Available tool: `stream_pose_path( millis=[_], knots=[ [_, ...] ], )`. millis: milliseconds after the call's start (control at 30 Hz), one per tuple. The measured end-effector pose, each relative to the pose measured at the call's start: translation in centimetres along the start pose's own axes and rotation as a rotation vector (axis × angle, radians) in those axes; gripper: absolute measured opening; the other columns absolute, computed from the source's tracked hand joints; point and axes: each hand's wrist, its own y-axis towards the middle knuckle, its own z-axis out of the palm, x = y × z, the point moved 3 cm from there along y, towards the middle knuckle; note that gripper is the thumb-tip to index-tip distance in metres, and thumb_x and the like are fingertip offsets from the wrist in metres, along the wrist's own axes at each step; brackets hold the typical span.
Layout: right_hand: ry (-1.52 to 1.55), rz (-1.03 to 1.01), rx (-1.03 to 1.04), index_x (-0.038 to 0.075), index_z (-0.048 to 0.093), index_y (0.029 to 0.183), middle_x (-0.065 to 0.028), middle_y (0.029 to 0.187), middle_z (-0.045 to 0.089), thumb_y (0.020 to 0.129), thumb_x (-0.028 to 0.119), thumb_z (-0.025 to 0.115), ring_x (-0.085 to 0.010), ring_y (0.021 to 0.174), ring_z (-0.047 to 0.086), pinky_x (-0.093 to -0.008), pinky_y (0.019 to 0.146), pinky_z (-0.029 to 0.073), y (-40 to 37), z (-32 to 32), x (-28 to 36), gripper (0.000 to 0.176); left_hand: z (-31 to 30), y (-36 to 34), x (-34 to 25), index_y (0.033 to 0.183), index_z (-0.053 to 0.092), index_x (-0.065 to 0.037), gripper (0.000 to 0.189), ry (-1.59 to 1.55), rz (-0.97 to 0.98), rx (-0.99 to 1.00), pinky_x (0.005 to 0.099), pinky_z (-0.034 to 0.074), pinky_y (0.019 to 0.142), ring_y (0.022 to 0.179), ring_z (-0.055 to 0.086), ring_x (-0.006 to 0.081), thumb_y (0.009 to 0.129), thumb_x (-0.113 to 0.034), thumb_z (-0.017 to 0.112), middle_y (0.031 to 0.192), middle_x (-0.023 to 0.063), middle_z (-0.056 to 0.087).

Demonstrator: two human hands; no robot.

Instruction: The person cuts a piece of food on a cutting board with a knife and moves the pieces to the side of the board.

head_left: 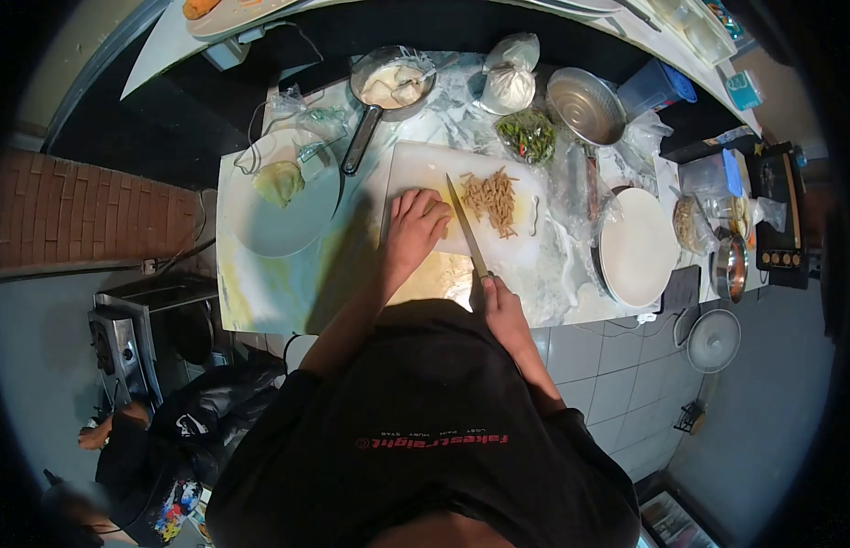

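Observation:
My right hand [501, 306] is closed round the handle of a long knife [465, 224], whose blade points away from me over the white cutting board [411, 164]. Left of the blade, my left hand [417, 224] rests on the board with its fingers curled together; whatever lies beneath them is mostly hidden. Just right of the blade is a pile of thin brown strips [493, 199]. A small curved strand [534, 215] lies by the board's right side.
A light plate [279, 224] holds a pale green vegetable [279, 184] at left. Behind the board are a pan [394, 84], a bag of green vegetables [526, 135] and a metal bowl [586, 107]. A white plate [638, 247] stands right. Another person [132, 447] is at lower left.

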Motion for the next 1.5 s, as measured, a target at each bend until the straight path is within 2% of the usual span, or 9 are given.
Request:
stream_pose_path(
  millis=[100,233,500,1000,1133,1233,1433,1500],
  knots=[
    [-0.018,-0.049,-0.058,-0.006,0.058,0.124,-0.034,0.079,0.064,0.106,0.038,0.04,-0.052,0.083,0.063,-0.0536,0.071,0.049,0.0,0.6,-0.2,0.05,1.0,0.3,0.3,0.097,0.07,-0.012,0.015,-0.015,-0.01,-0.022,0.0398,0.038,0.094,0.108,0.052,0.0244,0.084,-0.019,0.072,0.108,0.0019,0.059],
    [-0.052,-0.029,-0.038,-0.005,0.055,0.125,-0.0334,0.077,0.064,0.106,0.036,0.04,-0.0525,0.081,0.063,-0.056,0.069,0.049,0.1,0.9,0.0,0.047,1.5,0.7,0.6,0.095,0.07,-0.012,0.014,-0.034,-0.015,-0.033,0.0408,0.037,0.092,0.108,0.051,0.0239,0.084,-0.02,0.071,0.107,0.0018,0.059],
    [-0.18,-0.055,-0.079,-0.001,0.053,0.108,-0.0323,0.073,0.063,0.106,0.032,0.04,-0.0539,0.075,0.061,-0.061,0.064,0.048,0.0,0.3,1.0,0.036,1.4,0.3,0.7,0.092,0.069,-0.013,0.012,-0.008,-0.049,-0.085,0.0406,0.037,0.092,0.106,0.052,0.0231,0.083,-0.021,0.072,0.106,0.001,0.058],
    [-0.21,-0.061,-0.054,-0.001,0.053,0.108,-0.0319,0.072,0.063,0.107,0.033,0.04,-0.0535,0.072,0.061,-0.0608,0.063,0.048,0.6,-0.5,1.3,0.036,1.4,0.4,0.8,0.092,0.07,-0.016,0.01,-0.053,-0.056,-0.084,0.0398,0.037,0.092,0.105,0.053,0.0222,0.083,-0.019,0.072,0.104,-0.0005,0.059],
    [-0.205,-0.078,-0.044,-0.001,0.053,0.109,-0.0317,0.073,0.063,0.107,0.033,0.04,-0.053,0.072,0.062,-0.0603,0.063,0.049,0.8,-0.5,1.4,0.037,1.4,0.5,0.8,0.091,0.071,-0.016,0.012,-0.044,-0.05,-0.111,0.0381,0.038,0.09,0.102,0.055,0.0221,0.08,-0.016,0.076,0.102,-0.0006,0.061],
    [-0.259,-0.068,-0.086,-0.002,0.054,0.104,-0.0331,0.072,0.061,0.107,0.032,0.041,-0.0541,0.074,0.06,-0.0599,0.064,0.047,0.6,-0.4,1.6,0.037,1.6,0.5,0.9,0.09,0.071,-0.015,0.012,-0.047,-0.059,-0.111,0.038,0.038,0.09,0.101,0.055,0.0221,0.08,-0.016,0.076,0.101,-0.0008,0.061],
    [-0.289,-0.028,-0.045,-0.002,0.054,0.11,-0.034,0.076,0.062,0.107,0.034,0.037,-0.0551,0.077,0.06,-0.0613,0.067,0.047,1.7,-0.2,1.9,0.04,1.6,0.4,1.0,0.09,0.071,-0.014,0.011,-0.053,-0.058,-0.116,0.038,0.038,0.09,0.1,0.055,0.022,0.08,-0.017,0.076,0.1,-0.0005,0.062],
    [-0.248,-0.056,-0.012,-0.003,0.055,0.112,-0.0334,0.083,0.065,0.107,0.036,0.037,-0.0536,0.079,0.063,-0.0602,0.069,0.051,2.6,0.1,1.4,0.043,1.6,0.4,1.0,0.09,0.071,-0.014,0.011,-0.053,-0.05,-0.125,0.0381,0.038,0.09,0.1,0.055,0.022,0.081,-0.017,0.076,0.1,-0.0004,0.062]
  ],
)
